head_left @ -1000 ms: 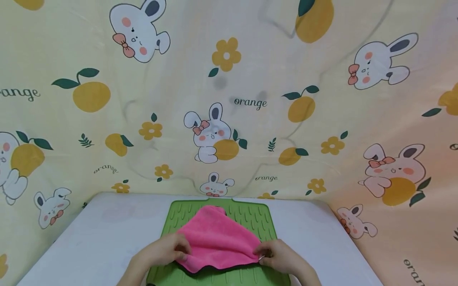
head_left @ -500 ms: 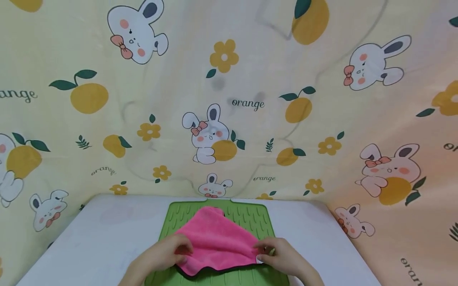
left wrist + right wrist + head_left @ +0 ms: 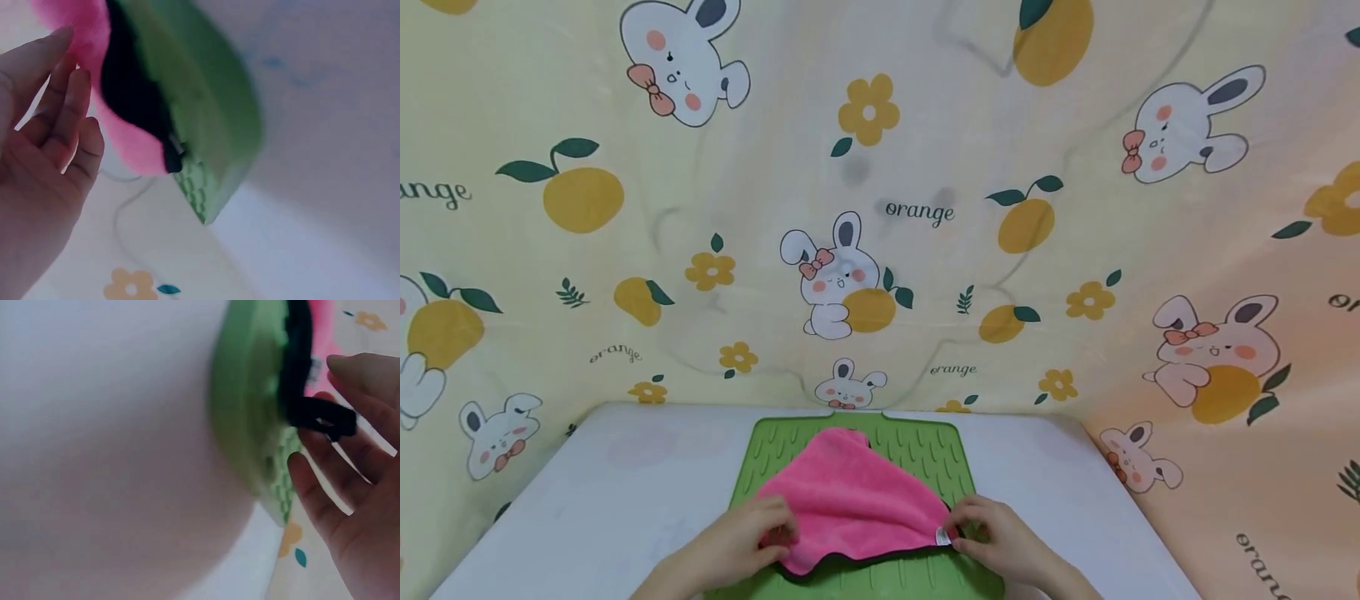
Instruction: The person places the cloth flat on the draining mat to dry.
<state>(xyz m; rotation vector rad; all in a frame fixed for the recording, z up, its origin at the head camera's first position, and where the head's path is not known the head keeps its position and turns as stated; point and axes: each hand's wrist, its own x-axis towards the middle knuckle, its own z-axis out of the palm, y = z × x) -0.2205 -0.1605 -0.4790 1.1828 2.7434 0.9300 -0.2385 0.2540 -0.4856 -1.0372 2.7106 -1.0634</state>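
Observation:
A pink cloth (image 3: 850, 500) with a dark edge and a small white tag (image 3: 943, 537) lies bunched on a green ridged mat (image 3: 917, 433). My left hand (image 3: 752, 533) is at the cloth's left corner, its fingers loosely bent. In the left wrist view the fingertips (image 3: 80, 81) are close to the pink fabric with no clear grip. At the right corner, beside the tag, is my right hand (image 3: 1000, 533). The right wrist view has its fingers spread apart around a black loop (image 3: 322, 417) on the cloth's corner; whether they touch it is hard to tell.
The mat sits on a white table (image 3: 625, 492), its far edge near the wall. A cream sheet (image 3: 760, 167) printed with rabbits and oranges hangs behind and along both sides.
Both hands have shifted slightly outward, and the fingers have loosened from the cloth. The white tag by my right hand is now uncovered. The cloth keeps nearly the same shape.

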